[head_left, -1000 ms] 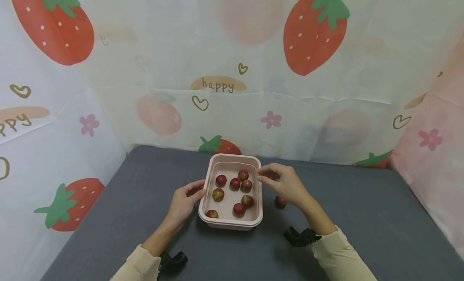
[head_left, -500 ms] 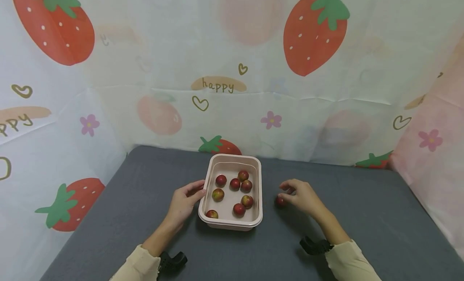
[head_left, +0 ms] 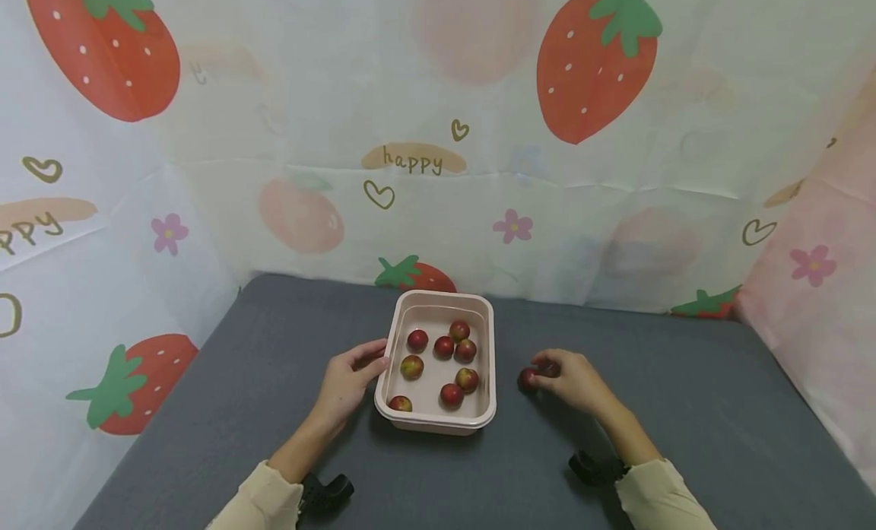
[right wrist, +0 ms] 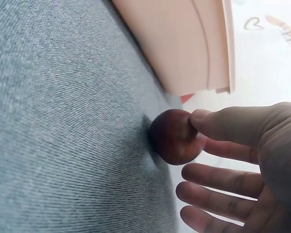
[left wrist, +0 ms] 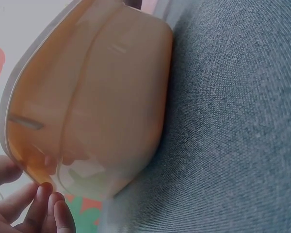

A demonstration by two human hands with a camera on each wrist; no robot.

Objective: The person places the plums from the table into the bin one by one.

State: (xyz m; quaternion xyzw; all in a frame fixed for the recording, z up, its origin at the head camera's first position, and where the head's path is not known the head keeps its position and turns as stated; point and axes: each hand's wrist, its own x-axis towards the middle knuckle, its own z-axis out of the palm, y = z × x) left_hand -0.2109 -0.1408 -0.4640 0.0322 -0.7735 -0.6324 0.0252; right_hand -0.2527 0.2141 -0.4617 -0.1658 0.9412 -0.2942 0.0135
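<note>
A pale pink plastic container (head_left: 434,422) stands on the grey table and holds several small red and yellowish-green plums (head_left: 452,395). At its left side my left hand (head_left: 345,382) grips the rim; the left wrist view shows fingertips (left wrist: 46,189) against the outer wall. Right of the container, another plum (head_left: 528,379) rests on the cloth. My right hand (head_left: 575,382) is at this plum, thumb on its near side and index finger partly hidden behind it, pinching it. The other fingers (right wrist: 218,179) of that hand are spread beside the fruit in the right wrist view.
A grey cloth (head_left: 287,317) covers the table. Behind it hangs a white curtain (head_left: 479,233) printed with strawberries, hearts and flowers. Black wrist cameras (head_left: 595,468) sit on both wrists, close above the cloth.
My right hand has moved from the container's right rim, rightward and down to the loose plum, and its fingers have closed around it. The left hand and container have stayed put.
</note>
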